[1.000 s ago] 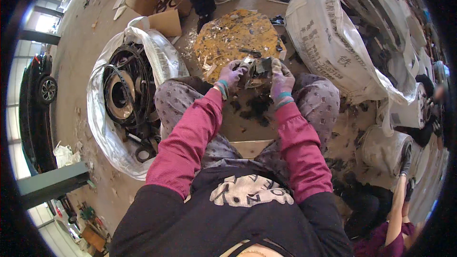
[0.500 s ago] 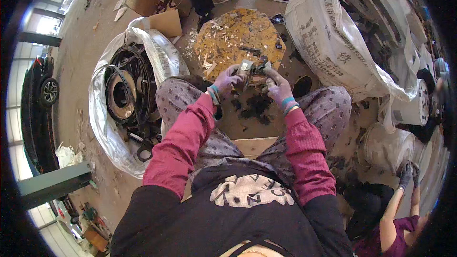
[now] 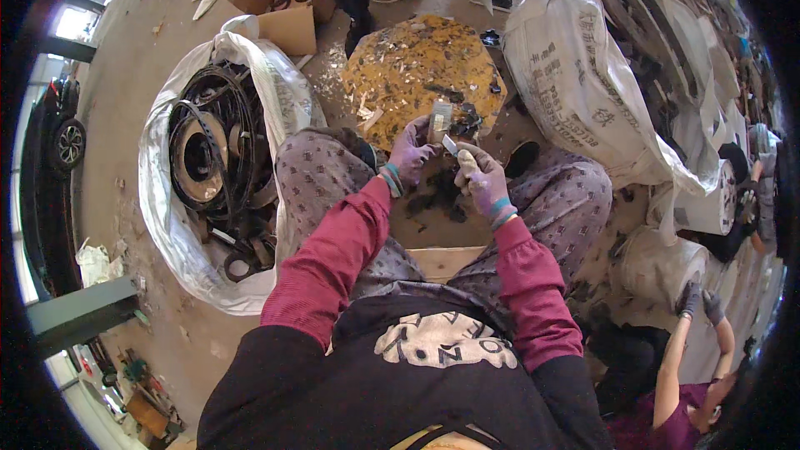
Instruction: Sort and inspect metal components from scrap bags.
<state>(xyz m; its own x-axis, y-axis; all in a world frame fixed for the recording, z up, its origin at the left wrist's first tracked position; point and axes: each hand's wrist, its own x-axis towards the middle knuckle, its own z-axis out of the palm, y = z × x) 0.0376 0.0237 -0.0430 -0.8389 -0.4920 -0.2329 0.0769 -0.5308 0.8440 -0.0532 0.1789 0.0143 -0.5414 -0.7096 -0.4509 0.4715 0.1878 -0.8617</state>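
Yellow octagonal surface [image 3: 408, 46], littered. Head view: left hand [image 3: 409, 155], fingers clasping grey piece [image 3: 440, 119] at surface's near edge, long axis pointing away from body; right hand [image 3: 481, 180] just right, fingers pinching pale strip [image 3: 450, 146], slanted toward piece; contact unclear.

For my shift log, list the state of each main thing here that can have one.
Left hand, closed on pale block
Right hand, closed on white sliver
Yellow board, littered with scraps
Left bag, open, holding black loops
Right bag, open, holding long strips
Carton, open
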